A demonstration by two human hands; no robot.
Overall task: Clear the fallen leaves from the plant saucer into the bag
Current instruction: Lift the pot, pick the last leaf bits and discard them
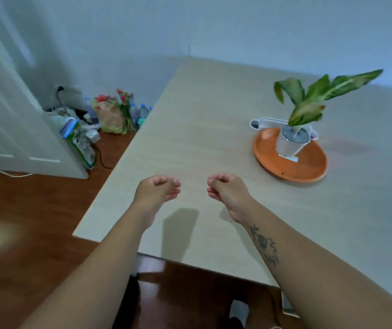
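An orange saucer [308,170] lies on the beige table [209,129] at the right. On it stands a white pot [287,144] with a green leafy plant [318,96]. A tiny dark speck lies on the saucer's near part; I see no clear fallen leaves. No bag shows on the table. My left hand [155,189] and my right hand [225,189] hover side by side above the table's near part, left of the saucer, fingers loosely curled and holding nothing.
A white object [265,122] lies behind the saucer. On the floor at the left are bottles [140,112], a flower bundle in a bag [113,115], packages [78,141] and cables beside a white door [7,110]. The table's left edge drops to wooden floor.
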